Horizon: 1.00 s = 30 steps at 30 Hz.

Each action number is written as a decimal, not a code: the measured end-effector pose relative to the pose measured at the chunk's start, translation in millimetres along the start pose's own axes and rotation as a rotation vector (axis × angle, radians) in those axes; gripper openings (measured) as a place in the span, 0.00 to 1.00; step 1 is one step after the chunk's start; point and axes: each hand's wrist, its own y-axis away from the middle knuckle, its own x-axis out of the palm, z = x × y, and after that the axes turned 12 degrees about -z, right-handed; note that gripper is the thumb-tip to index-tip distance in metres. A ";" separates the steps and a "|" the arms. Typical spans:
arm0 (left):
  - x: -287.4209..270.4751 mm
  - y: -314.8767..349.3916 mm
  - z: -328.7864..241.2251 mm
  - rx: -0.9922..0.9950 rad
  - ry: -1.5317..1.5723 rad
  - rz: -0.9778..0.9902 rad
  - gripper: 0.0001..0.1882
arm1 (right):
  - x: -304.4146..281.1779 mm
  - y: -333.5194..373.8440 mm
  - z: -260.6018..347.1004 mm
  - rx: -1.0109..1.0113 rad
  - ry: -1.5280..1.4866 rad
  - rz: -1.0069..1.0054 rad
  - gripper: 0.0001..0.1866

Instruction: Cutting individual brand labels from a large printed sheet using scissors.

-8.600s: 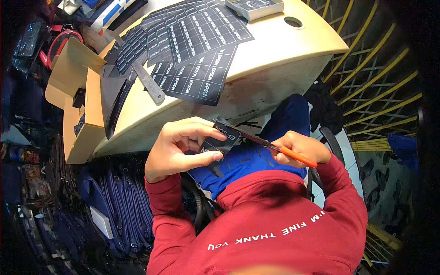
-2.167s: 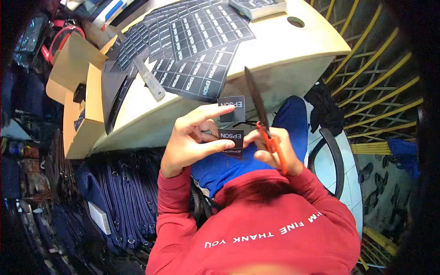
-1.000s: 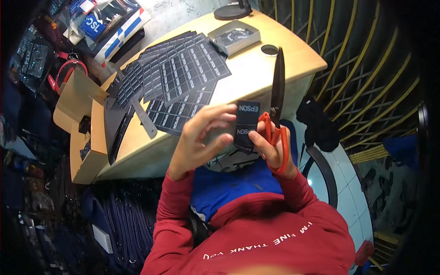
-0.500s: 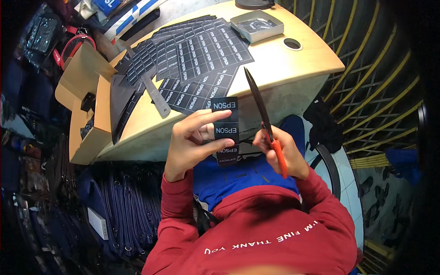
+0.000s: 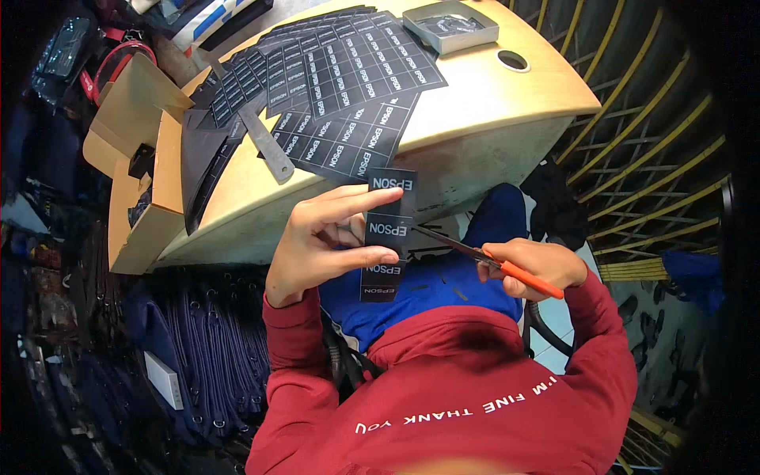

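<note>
Right now the left hand [image 5: 321, 241] pinches a narrow black strip of labels [image 5: 388, 237] between thumb and forefinger, its grip clamped on the strip's middle so that the strip hangs upright over the lap, in front of the worktop's [image 5: 507, 99] near edge and clear of it. Holding it at mid-length seems meant to keep the thin strip taut and steady where the blades meet it. The right hand [image 5: 534, 265] is closed around the orange handles of a pair of scissors [image 5: 475, 255], and the blades point left toward the strip, their tip touching or just entering its right edge between two of the white-printed panels; whether the blades are parted or shut at the tip is too fine to tell. Both hands work low, close to the body in the red sweatshirt [image 5: 475, 396], probably so the elbows can rest and the cut line stays in plain sight. On the worktop lie several uncut black label sheets [image 5: 348, 87], spread flat and overlapping, with a grey metal ruler [image 5: 265, 146] lying across their left part. A shallow grey tray [image 5: 450, 24] sits at the far side, near a round hole [image 5: 513, 60] in the worktop. An open cardboard box [image 5: 138, 158] stands at the worktop's left end.
</note>
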 end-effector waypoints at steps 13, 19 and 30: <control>2.7 3.5 2.8 -0.008 -0.014 0.135 0.31 | 0.0 -16.6 2.6 0.106 0.011 0.093 0.39; 2.2 3.9 7.2 -0.035 0.034 0.199 0.32 | -1.1 -17.3 9.5 0.063 0.034 0.096 0.27; 5.0 5.4 8.6 -0.106 0.098 0.208 0.32 | 0.1 -17.2 6.8 0.148 0.048 0.099 0.38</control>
